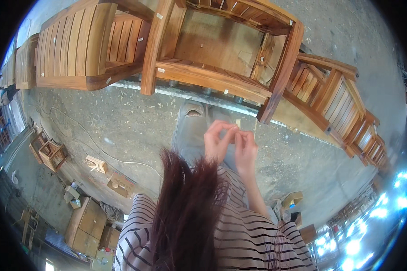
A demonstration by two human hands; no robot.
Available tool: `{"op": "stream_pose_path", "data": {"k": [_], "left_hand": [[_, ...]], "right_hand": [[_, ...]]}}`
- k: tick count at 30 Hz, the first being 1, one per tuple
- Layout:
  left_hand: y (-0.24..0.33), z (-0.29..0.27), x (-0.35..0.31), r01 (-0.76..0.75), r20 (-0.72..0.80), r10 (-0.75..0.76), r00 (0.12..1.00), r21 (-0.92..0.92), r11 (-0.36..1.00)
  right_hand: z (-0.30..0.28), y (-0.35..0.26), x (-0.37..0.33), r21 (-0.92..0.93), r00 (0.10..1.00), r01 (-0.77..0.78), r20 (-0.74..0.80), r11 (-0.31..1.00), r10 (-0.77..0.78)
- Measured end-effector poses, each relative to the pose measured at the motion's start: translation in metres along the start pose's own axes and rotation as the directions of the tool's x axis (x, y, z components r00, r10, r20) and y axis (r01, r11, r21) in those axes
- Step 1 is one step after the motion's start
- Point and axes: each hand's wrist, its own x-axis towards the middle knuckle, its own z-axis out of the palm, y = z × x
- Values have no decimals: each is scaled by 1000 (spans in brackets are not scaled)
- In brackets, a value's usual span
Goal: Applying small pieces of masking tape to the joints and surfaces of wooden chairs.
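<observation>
A small pale piece [238, 122] shows just past our fingertips; we can't tell if it's held or on the floor [135, 131]. Grip: left hand [217, 141] and right hand [246, 151] both pinched at the tips, contents too small to tell. We'd work light and steady, clear of the wooden frame [217, 84].

Pale cable [122, 161] on grey floor [298, 167] | cardboard box [120, 184], left | brown cabinet [86, 224], lower left
</observation>
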Motion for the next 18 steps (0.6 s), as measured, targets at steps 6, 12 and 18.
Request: {"op": "stream_pose_path", "data": {"k": [6, 12, 18], "left_hand": [[25, -85, 130, -2, -581, -41, 813, -73, 997], [9, -161, 311, -206, -330, 282, 901, 247, 947], [-3, -175, 399, -74, -214, 142, 966, 294, 953]], "right_hand": [[-16, -8, -15, 204, 993, -114, -17, 972, 120], [-5, -12, 24, 304, 980, -191, 5, 933, 199], [44, -28, 121, 372, 991, -134, 36, 919, 130]]}}
